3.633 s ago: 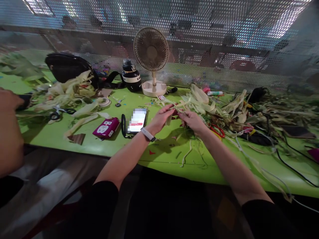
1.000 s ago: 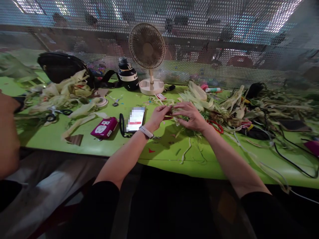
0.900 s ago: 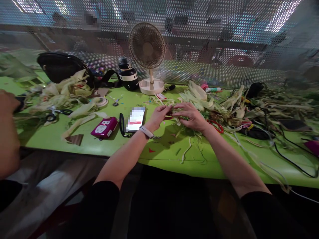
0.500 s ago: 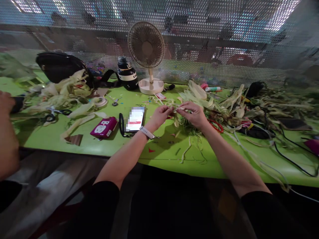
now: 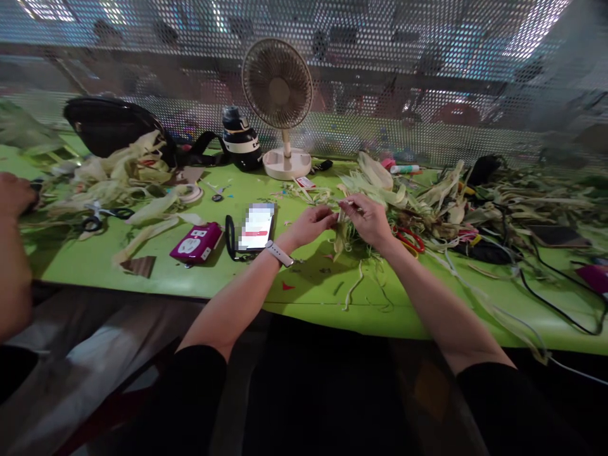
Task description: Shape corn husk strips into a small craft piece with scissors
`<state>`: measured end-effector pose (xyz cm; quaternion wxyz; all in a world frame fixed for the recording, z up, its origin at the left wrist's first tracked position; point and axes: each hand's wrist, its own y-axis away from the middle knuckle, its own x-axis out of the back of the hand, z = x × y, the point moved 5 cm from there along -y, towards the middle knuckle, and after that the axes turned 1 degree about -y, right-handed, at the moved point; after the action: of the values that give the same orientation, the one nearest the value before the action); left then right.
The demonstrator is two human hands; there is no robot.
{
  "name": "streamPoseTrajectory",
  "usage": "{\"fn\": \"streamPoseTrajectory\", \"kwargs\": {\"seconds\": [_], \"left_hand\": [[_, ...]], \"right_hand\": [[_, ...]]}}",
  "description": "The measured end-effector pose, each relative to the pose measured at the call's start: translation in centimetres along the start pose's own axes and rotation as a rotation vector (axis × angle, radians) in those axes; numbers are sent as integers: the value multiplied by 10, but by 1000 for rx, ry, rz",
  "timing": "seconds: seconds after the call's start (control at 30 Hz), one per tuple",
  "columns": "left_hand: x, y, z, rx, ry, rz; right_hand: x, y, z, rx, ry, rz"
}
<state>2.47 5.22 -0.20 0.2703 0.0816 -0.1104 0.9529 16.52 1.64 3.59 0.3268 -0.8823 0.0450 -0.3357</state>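
Pale green corn husk (image 5: 340, 239) hangs in a narrow strip between my two hands, over the table. My right hand (image 5: 368, 220) is closed in a pinch at the strip's upper end. Close by on the left, my left hand (image 5: 310, 226) has its thumb and fingers drawn together, tips at the strip's edge. A pale watch band circles my left wrist. Under and behind my right hand lies a heap of husks (image 5: 375, 174) and thin green shreds. Exactly what each set of fingertips grips is partly hidden.
Left of my hands lie a phone (image 5: 256, 228), a purple box (image 5: 197, 244), scissors (image 5: 107, 215) and more husks (image 5: 128, 164). A fan (image 5: 285, 161) and a black bottle (image 5: 242, 142) stand behind. Black cable (image 5: 546, 301) crosses the right side. Another person's hand (image 5: 16, 193) is at far left.
My hands have moved slightly apart, the left one lower. The husk strip between them now hangs more visibly downward. The camera view has shifted slightly.
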Motion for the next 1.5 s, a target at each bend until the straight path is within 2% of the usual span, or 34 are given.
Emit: {"fn": "streamPoseTrajectory", "kwargs": {"seconds": [0.13, 0.23, 0.37, 0.57, 0.67, 0.83, 1.0, 1.17, 1.27, 1.5], "left_hand": [[0, 3, 8, -111, -10, -21], [0, 8, 15, -193, -23, -13], [0, 11, 21, -284, -186, -2], [3, 16, 33, -617, -399, 50], [4, 21, 36, -687, -418, 67], [8, 21, 29, -604, -291, 142], [11, 15, 17, -494, -122, 226], [8, 10, 11, -368, -8, 157], [8, 10, 8, -308, 97, 162], [1, 13, 7, -321, 165, 184]], "right_hand": [[-1, 5, -1, -71, 151, 21], [-2, 7, -1, -94, 166, 26], [0, 7, -4, -22, 163, 80], [-1, 7, -9, 50, 209, 155], [-4, 7, -9, 5, 117, 115], [-7, 8, -10, -87, -58, 105], [-2, 6, -13, -33, -7, 188], [-4, 5, -9, -18, 72, 193], [-8, 6, -6, -30, 79, 184], [-13, 11, -7, -57, 22, 215]]}}
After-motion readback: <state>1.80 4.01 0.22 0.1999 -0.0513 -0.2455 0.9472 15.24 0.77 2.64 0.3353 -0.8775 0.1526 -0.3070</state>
